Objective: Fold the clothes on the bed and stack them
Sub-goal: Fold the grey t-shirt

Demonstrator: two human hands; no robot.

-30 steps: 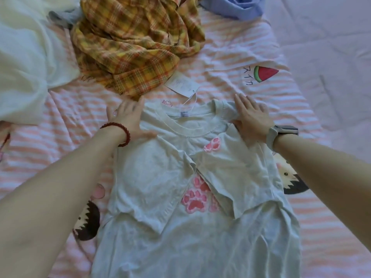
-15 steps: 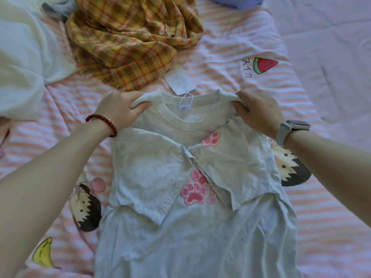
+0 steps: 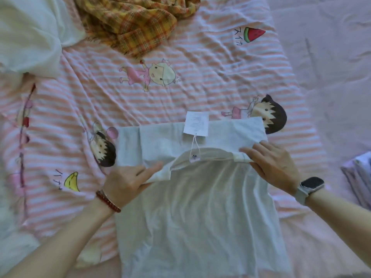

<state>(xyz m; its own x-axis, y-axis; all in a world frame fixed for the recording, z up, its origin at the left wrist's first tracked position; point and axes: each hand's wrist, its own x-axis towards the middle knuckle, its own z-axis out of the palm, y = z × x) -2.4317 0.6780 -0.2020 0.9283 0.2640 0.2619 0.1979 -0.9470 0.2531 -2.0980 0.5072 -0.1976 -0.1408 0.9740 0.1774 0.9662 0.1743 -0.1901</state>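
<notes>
Shirt (image 3: 196, 207) is the thing to fold. It lies flat in the middle of the bed (image 3: 200, 67), on the pink striped sheet. It is pale grey and thin. The top part is folded down toward the person, so the neck end now lies on top of the body.

The left hand (image 3: 128, 183) holds the left corner of the folded part, with the fingers laid along the cloth and the thumb seeming tucked under it. The right hand (image 3: 273, 163) rests on the right corner. Its fingers are spread and almost straight, and I cannot tell if the thumb pinches the edge.

A white paper tag (image 3: 196, 123) hangs from the neck on a thin string. It lies on the cloth at the far fold.

The shirt looks very light and very soft. It has no stiffness, so it sags and wrinkles where nothing holds it. It does not look slippery on the sheet. It will not break, but a pull on one side only would make the fold go crooked. The best places to hold are the two corners of the folded edge, one in each hand, so both sides move together. The tag could stick out or bend, so it may need tucking in.

A yellow check cloth (image 3: 136, 21) and a white cloth (image 3: 30, 33) lie unfolded at the far side. A small folded pile (image 3: 359, 177) sits at the right.
</notes>
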